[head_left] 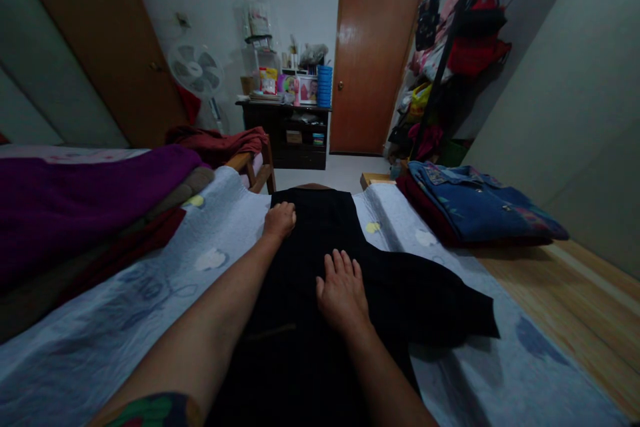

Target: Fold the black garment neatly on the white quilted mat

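A black long-sleeved garment (pixel 320 247) lies spread over a pale blue patterned sheet, one sleeve stretched out to the right. The other sleeve does not show. My left hand (pixel 281 219) is closed at the garment's far left edge, its fingers curled on the black cloth. Flat on the middle of the garment rests my right hand (pixel 343 287), fingers extended and holding nothing.
Folded clothes, a blue denim piece (pixel 480 200) on top, are stacked at right on the wooden bed edge. Purple cloth (pixel 90 193) is heaped at left. Beyond stand a fan (pixel 196 70), a dark cabinet (pixel 265 130) and a wooden door (pixel 373 53).
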`<state>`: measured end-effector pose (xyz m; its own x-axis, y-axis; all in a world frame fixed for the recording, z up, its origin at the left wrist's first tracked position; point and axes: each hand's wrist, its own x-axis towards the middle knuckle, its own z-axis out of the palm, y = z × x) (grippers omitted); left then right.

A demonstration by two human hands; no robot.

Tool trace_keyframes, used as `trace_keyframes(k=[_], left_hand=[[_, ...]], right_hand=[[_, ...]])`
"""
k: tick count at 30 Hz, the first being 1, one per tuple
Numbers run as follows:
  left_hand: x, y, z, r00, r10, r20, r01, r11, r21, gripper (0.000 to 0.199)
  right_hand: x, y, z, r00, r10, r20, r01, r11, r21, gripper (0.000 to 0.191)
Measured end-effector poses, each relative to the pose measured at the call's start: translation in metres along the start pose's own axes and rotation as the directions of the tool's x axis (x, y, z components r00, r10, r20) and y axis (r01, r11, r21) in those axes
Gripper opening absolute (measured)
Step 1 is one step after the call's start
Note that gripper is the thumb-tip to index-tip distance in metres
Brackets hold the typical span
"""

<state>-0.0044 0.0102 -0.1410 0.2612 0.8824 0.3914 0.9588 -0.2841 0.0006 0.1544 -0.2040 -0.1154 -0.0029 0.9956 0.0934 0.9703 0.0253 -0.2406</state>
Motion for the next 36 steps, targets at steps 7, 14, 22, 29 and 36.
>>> trace_keyframes(k=[7, 14, 22, 29, 36], left_hand=[[-0.001, 0.003, -0.004, 0.999, -0.032, 0.044, 0.032, 0.999, 0.004, 0.028], [-0.006, 0.007, -0.012, 0.991, -0.056, 0.119, 0.056, 0.998, -0.001, 0.031], [-0.021, 0.012, -0.019, 0.976, 0.0, 0.218, 0.014, 0.998, -0.058, 0.039], [-0.041, 0.02, -0.021, 0.977, 0.028, 0.212, -0.002, 0.992, -0.123, 0.044], [-0.072, 0.039, -0.042, 0.962, 0.031, 0.272, 0.024, 0.98, -0.196, 0.042]], right_hand=[[0.0, 0.0, -0.001, 1.0, -0.002, 0.004, 0.002, 1.0, -0.001, 0.057], [-0.001, -0.001, -0.002, 1.0, -0.002, 0.004, 0.001, 1.0, 0.009, 0.057], [0.0, 0.0, 0.001, 1.0, 0.0, -0.016, 0.001, 1.0, 0.012, 0.056], [0.0, 0.0, 0.002, 1.0, 0.009, -0.026, -0.009, 1.0, 0.025, 0.055], [-0.001, -0.001, 0.001, 0.999, 0.006, -0.036, -0.005, 1.0, 0.005, 0.055]])
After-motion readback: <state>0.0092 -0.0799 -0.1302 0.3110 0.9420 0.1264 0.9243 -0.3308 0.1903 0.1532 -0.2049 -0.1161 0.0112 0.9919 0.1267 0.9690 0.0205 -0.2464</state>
